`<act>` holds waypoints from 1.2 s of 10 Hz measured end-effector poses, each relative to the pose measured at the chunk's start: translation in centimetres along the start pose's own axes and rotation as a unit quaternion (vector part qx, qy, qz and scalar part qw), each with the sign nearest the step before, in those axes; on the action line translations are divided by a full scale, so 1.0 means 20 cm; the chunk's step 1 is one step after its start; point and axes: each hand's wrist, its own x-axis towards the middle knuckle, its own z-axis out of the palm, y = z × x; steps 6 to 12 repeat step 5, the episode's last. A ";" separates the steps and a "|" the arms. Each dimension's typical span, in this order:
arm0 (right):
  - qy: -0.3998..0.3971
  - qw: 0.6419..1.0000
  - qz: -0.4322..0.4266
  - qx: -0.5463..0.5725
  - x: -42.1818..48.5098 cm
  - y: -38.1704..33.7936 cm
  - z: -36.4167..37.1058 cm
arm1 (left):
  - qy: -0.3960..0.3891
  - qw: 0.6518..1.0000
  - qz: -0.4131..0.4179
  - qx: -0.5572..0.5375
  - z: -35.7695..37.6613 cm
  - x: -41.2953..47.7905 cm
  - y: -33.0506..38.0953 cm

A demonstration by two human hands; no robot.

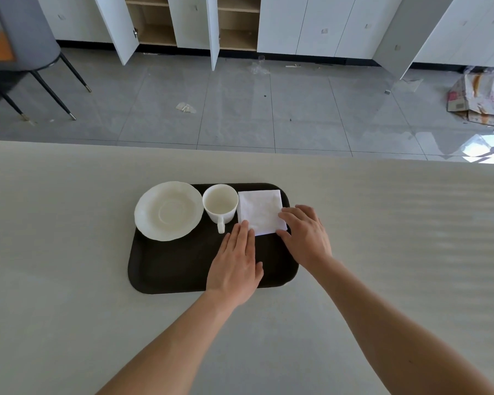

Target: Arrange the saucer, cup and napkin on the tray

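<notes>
A dark brown tray (171, 269) lies on the pale table. At its far left a white saucer (169, 210) overhangs the rim. A white cup (220, 203) stands upright beside it, handle toward me. A folded white napkin (261, 210) lies flat in the tray's far right corner. My left hand (236, 262) rests flat on the tray, fingertips touching the napkin's near left corner. My right hand (305, 233) lies over the tray's right edge with fingers spread on the napkin's near right corner. Neither hand grips anything.
The pale table (69, 280) stretches wide on both sides of the tray; its far edge runs just beyond the tray. Past it are a grey tiled floor, white cabinets with open doors, a chair at far left and cardboard at far right.
</notes>
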 end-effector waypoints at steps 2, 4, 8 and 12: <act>0.009 1.000 0.011 0.019 -0.03 -0.04 -0.05 | 0.019 1.000 0.024 -0.001 -0.04 -0.08 -0.06; 0.003 0.999 0.018 0.031 -0.04 -0.14 -0.11 | 0.003 1.000 0.023 0.019 -0.08 -0.23 -0.11; 0.004 1.000 0.002 0.028 -0.05 -0.19 -0.12 | 0.020 0.999 -0.024 0.025 -0.10 -0.30 -0.18; 0.004 1.000 0.002 0.028 -0.05 -0.19 -0.12 | 0.020 0.999 -0.024 0.025 -0.10 -0.30 -0.18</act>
